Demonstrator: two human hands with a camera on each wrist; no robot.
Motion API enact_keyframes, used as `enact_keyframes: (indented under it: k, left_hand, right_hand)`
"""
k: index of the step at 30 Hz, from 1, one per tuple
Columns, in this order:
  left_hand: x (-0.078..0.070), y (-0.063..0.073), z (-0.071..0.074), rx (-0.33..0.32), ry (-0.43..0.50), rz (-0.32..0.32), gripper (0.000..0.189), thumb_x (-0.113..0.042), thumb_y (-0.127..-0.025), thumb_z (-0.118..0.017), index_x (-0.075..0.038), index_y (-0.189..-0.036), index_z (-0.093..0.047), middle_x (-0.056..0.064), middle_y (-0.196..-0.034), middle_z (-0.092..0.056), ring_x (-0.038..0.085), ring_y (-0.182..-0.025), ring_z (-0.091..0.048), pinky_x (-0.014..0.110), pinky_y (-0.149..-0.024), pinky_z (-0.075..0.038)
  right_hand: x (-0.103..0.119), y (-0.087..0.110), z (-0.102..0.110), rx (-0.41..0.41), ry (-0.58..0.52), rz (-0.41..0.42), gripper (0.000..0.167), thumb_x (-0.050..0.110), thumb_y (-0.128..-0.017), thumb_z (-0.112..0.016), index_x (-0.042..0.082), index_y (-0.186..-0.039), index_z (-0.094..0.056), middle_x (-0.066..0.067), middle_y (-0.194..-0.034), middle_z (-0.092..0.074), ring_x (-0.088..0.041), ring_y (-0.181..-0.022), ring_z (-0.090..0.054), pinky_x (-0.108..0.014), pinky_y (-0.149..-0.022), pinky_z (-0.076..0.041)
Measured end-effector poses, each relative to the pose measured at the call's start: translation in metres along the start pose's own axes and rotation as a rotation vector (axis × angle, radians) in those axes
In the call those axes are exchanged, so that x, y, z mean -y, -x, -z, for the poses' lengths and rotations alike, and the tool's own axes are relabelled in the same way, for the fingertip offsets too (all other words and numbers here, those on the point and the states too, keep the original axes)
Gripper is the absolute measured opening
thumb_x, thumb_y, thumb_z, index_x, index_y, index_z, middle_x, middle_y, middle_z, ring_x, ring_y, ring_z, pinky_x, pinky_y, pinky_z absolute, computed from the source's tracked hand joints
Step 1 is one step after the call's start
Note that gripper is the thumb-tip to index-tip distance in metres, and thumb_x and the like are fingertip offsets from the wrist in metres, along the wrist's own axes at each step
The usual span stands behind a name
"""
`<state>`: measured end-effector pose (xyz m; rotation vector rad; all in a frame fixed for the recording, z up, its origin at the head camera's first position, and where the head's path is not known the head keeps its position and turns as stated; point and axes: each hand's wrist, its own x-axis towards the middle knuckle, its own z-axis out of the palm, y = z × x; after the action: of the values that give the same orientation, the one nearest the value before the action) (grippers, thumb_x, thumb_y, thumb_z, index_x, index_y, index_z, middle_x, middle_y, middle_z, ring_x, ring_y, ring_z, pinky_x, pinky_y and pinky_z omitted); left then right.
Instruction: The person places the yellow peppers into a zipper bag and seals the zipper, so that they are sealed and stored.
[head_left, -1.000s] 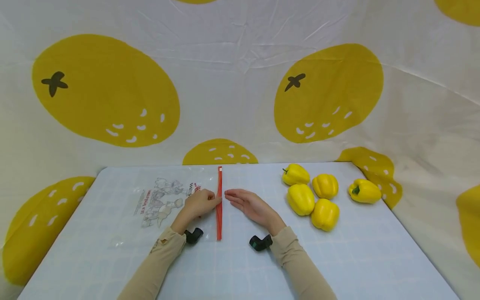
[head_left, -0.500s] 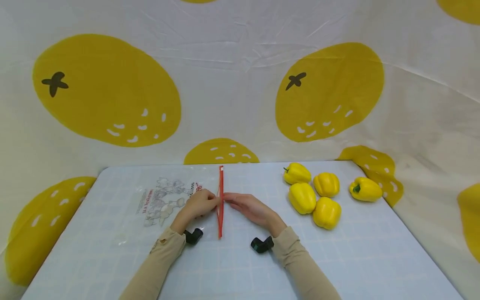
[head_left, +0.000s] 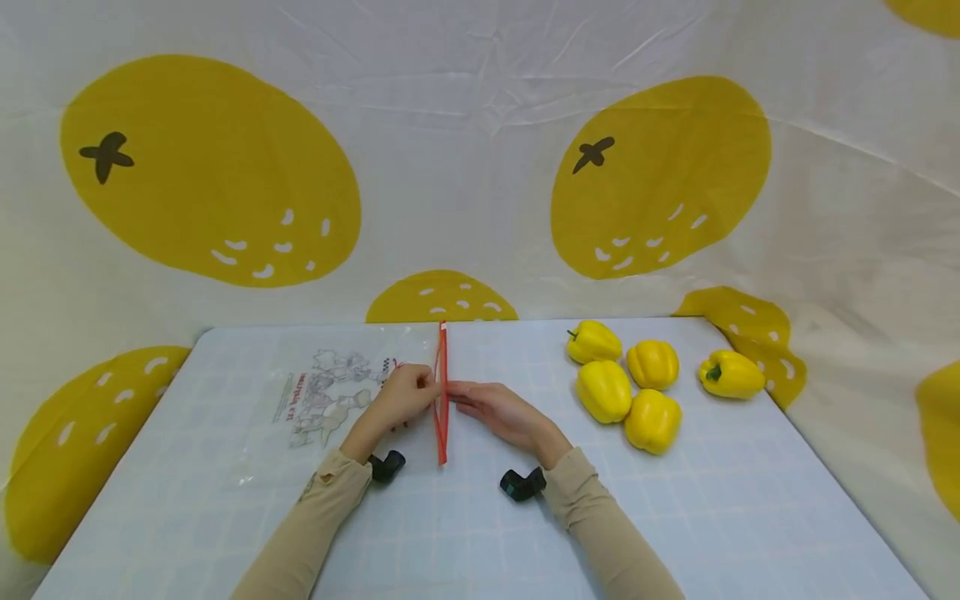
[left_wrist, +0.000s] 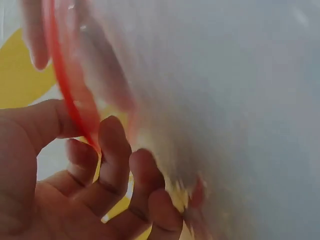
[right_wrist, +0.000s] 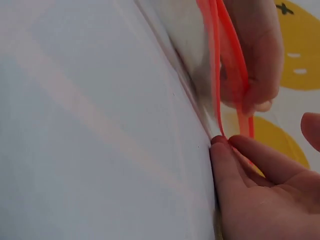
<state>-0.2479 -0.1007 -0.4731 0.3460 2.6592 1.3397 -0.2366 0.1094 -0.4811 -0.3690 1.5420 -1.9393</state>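
A clear zip bag (head_left: 300,400) with a red zip edge (head_left: 443,433) and printed drawings lies flat on the table, its mouth to the right. My left hand (head_left: 407,396) pinches the upper red strip between thumb and fingers and holds it raised. The right hand (head_left: 502,412) lies low at the mouth, fingers straight, fingertips (right_wrist: 220,141) at the lower red strip, the thumb apart from them. In the right wrist view the two red strips stand apart, with a gap between. Of the yellow bell peppers, the nearest to my right hand is one bell pepper (head_left: 603,392).
Several yellow bell peppers, among them one bell pepper (head_left: 653,422), sit grouped on the right of the table (head_left: 465,542). Another bell pepper (head_left: 731,375) lies apart, near the right edge. A patterned cloth (head_left: 457,192) hangs behind the table.
My right hand has moved left until its fingertips meet the bag's mouth. My left hand has raised the upper red strip slightly, and the strips have parted. The peppers stay put.
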Motion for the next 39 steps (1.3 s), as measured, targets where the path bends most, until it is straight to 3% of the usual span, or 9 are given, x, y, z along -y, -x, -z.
enact_keyframes:
  k: [2,5,9,14,20,23,28,31,39]
  left_hand:
    - [-0.001,0.0,0.0,0.048,-0.01,-0.035,0.012,-0.011,-0.087,-0.065,-0.008,-0.084,-0.054,0.0,-0.061,-0.046,0.014,-0.047,-0.043,0.026,-0.043,-0.033]
    - [-0.004,0.002,0.001,0.178,-0.065,-0.052,0.02,-0.01,-0.088,-0.067,-0.011,-0.101,-0.052,0.002,-0.066,-0.051,0.016,-0.053,-0.047,0.027,-0.049,-0.036]
    - [-0.008,0.005,0.001,0.292,-0.143,-0.07,0.012,-0.012,-0.089,-0.068,-0.013,-0.095,-0.058,0.003,-0.069,-0.053,0.018,-0.06,-0.051,0.03,-0.056,-0.04]
    - [-0.007,0.005,0.0,0.213,-0.096,-0.153,0.01,-0.005,-0.085,-0.067,-0.011,-0.078,-0.062,0.001,-0.068,-0.054,0.017,-0.063,-0.051,0.029,-0.059,-0.042]
    - [-0.01,0.004,0.002,0.104,-0.033,-0.221,0.008,-0.002,-0.081,-0.065,-0.008,-0.076,-0.063,-0.001,-0.068,-0.056,0.014,-0.064,-0.052,0.027,-0.058,-0.044]
    - [-0.012,0.005,0.001,0.126,-0.047,-0.202,0.007,-0.005,-0.083,-0.067,-0.008,-0.079,-0.063,-0.001,-0.07,-0.056,0.015,-0.065,-0.052,0.028,-0.06,-0.044]
    - [-0.012,0.009,0.0,0.277,-0.14,-0.159,0.012,-0.014,-0.087,-0.07,-0.011,-0.081,-0.059,-0.001,-0.069,-0.052,0.015,-0.064,-0.05,0.029,-0.06,-0.041]
    - [-0.012,0.009,0.001,0.324,-0.109,-0.18,0.014,-0.013,-0.086,-0.07,-0.009,-0.079,-0.058,-0.001,-0.065,-0.05,0.014,-0.058,-0.05,0.028,-0.056,-0.041]
    - [-0.017,0.006,0.0,0.205,0.001,-0.201,0.021,-0.017,-0.084,-0.075,-0.009,-0.075,-0.057,-0.002,-0.065,-0.05,0.014,-0.06,-0.048,0.026,-0.056,-0.038]
  right_hand:
    - [0.0,0.0,0.001,-0.009,-0.014,-0.002,0.044,0.013,-0.108,-0.036,-0.009,-0.146,-0.037,-0.018,-0.154,-0.037,-0.03,-0.142,-0.036,-0.04,-0.115,-0.029]
    - [0.001,0.001,0.003,-0.017,-0.034,-0.008,0.045,0.014,-0.108,-0.036,-0.009,-0.147,-0.037,-0.018,-0.154,-0.038,-0.031,-0.141,-0.038,-0.04,-0.114,-0.03]
    - [0.001,0.002,0.004,-0.012,-0.042,-0.005,0.045,0.014,-0.108,-0.037,-0.009,-0.146,-0.038,-0.019,-0.152,-0.04,-0.031,-0.139,-0.04,-0.04,-0.113,-0.03]
    - [0.0,0.002,0.003,0.006,-0.018,0.003,0.044,0.013,-0.107,-0.038,-0.009,-0.145,-0.04,-0.02,-0.151,-0.042,-0.029,-0.137,-0.042,-0.041,-0.114,-0.03]
    - [0.0,0.003,0.0,0.005,0.009,-0.019,0.041,0.009,-0.106,-0.037,-0.013,-0.142,-0.042,-0.021,-0.146,-0.047,-0.026,-0.127,-0.051,-0.042,-0.111,-0.035]
    - [0.001,0.004,0.0,-0.009,-0.008,-0.028,0.042,0.01,-0.107,-0.037,-0.014,-0.142,-0.041,-0.023,-0.146,-0.047,-0.026,-0.125,-0.053,-0.042,-0.109,-0.037]
    - [0.002,0.006,0.004,-0.019,-0.068,-0.042,0.043,0.015,-0.107,-0.039,-0.012,-0.141,-0.043,-0.022,-0.143,-0.05,-0.029,-0.125,-0.054,-0.04,-0.106,-0.041]
    - [0.002,0.006,0.007,-0.014,-0.087,-0.032,0.045,0.018,-0.107,-0.041,-0.012,-0.141,-0.043,-0.022,-0.142,-0.051,-0.029,-0.125,-0.054,-0.04,-0.105,-0.042]
    - [0.001,0.004,0.009,-0.084,-0.033,-0.007,0.041,0.009,-0.106,-0.041,-0.013,-0.141,-0.043,-0.024,-0.139,-0.052,-0.023,-0.113,-0.06,-0.037,-0.1,-0.047]
